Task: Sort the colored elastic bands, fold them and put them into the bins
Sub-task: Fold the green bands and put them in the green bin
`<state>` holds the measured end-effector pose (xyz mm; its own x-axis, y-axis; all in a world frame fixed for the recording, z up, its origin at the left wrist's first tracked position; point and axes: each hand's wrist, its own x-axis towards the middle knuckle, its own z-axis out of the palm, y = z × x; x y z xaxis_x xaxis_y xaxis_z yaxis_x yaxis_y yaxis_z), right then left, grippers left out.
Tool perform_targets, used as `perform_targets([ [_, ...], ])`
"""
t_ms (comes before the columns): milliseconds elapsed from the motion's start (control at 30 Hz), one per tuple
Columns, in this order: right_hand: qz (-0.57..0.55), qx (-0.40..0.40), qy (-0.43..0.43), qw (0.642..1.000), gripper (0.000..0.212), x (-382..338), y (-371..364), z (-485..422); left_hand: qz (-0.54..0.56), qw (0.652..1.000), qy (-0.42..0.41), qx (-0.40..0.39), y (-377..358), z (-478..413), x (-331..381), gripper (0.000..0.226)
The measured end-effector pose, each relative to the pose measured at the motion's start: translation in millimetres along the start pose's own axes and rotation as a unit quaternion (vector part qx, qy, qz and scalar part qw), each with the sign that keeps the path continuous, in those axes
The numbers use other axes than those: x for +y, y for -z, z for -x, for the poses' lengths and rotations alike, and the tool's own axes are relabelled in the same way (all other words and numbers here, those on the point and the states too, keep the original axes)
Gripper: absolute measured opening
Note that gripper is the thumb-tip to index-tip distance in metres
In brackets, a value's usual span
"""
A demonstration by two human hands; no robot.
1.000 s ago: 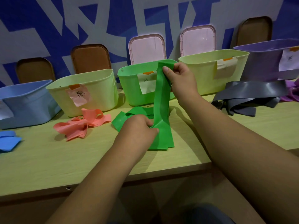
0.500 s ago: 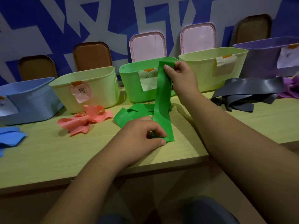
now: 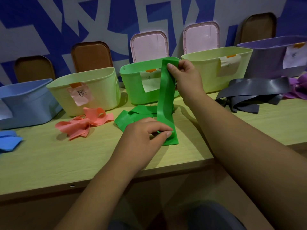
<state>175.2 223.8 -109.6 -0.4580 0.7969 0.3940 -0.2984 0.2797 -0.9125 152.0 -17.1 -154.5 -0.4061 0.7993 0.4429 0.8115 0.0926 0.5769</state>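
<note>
Tabletop (image 3: 49, 163) of pale wood runs the full width in front of me, with a blue-and-white patterned wall behind it. Along its far edge stand 5 bins in a row: the blue bin (image 3: 25, 103), the left cream bin (image 3: 99, 90), the green bin (image 3: 132, 87), the right cream bin (image 3: 207, 70) and the purple bin (image 3: 265, 63). Paper labels (image 3: 79, 97) are stuck on their fronts. Lids (image 3: 91, 57) lean upright against the wall behind them, 3 brown and 2 pink.

The grey bands (image 3: 252, 90) sprawl in a loose heap before the right cream bin and the purple bin.

The green band (image 3: 166, 97) I am working on stands almost upright in front of the green bin. My right hand (image 3: 186, 77) pinches its top end between thumb and curled fingers, level with the bin's rim. My left hand (image 3: 144, 135) pinches the lower end between thumb and forefinger, down at the tabletop, where the band's tip lies flat.

More green bands (image 3: 126, 120) lie just behind my left hand. The salmon bands (image 3: 83, 125) are crumpled before the left cream bin. Blue bands (image 3: 8, 141) show at the left edge and purple bands (image 3: 299, 87) at the right — both cut off by the frame.
</note>
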Motion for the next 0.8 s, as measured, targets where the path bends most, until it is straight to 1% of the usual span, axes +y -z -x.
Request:
perform_targets([
  [100, -0.004, 0.004, -0.002, 1.000, 0.005, -1, 0, -1, -0.002, 1.000, -0.029, -0.004, -2, 1, 0, 0.013],
  [200, -0.013, 0.009, -0.009, 1.000, 0.008, -1, 1, -2, -0.013, 0.998, -0.048, -0.026, -4, 3, -1, 0.017],
  [333, -0.021, 0.017, -0.011, 1.000, 0.015, -1, 3, -3, -0.010, 0.997, -0.051, -0.053, -2, 5, -4, 0.018],
  [500, -0.023, 0.025, -0.012, 0.999, 0.012, -1, 4, -4, -0.030, 0.996, -0.056, -0.070, -3, 7, -4, 0.018],
  [600, -0.008, 0.023, -0.010, 1.000, 0.012, -1, 3, -4, -0.047, 0.994, -0.053, -0.079, 0, 7, -1, 0.019],
  [700, 0.007, 0.016, -0.005, 1.000, 0.011, -1, 3, -2, -0.030, 0.994, -0.034, -0.098, 3, 7, 2, 0.017],
  [800, 0.005, 0.017, -0.001, 1.000, 0.010, -2, 3, -3, -0.020, 0.996, -0.003, -0.084, 9, 0, 5, 0.011],
])
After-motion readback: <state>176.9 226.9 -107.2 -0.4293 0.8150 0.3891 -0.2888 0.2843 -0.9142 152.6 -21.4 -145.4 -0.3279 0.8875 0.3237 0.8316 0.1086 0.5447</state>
